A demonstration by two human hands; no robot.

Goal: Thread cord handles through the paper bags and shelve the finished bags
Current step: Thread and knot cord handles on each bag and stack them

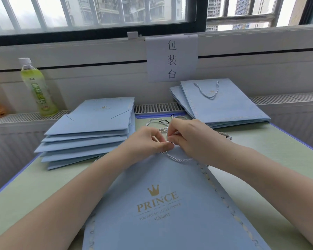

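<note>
Both hands meet over the top edge of the flat blue paper bag (163, 204) lying printed side up in front of the person. Going from the left: the left hand (150, 141) has its fingers curled, thumb and forefinger pinching the black-tipped end of a white twisted cord (177, 158) right at the bag's rim. Touching it, the right hand (190, 136) is also curled, its fingertips nipping the same cord just beside the tip; the slack loops down onto the bag below the knuckles. Whether the tip has entered a hole cannot be told, since the fingers cover the spot.

Well to the left of the left hand sits a fanned stack of unthreaded bags (90, 134), and beyond it a green drink bottle (37, 87) stands on the sill. Just beyond the fingers lie the spare cords (159, 123) in a loose tangle. Behind the right hand, further right, is the pile of finished bags (222, 103), handle showing on top.

Risks, as I judge them: the tip could miss the small hole and crease or tear the paper if pushed at an angle; pulling hard could draw the whole cord through; a sleeve-less forearm dragging across may also snag the spare cords.
</note>
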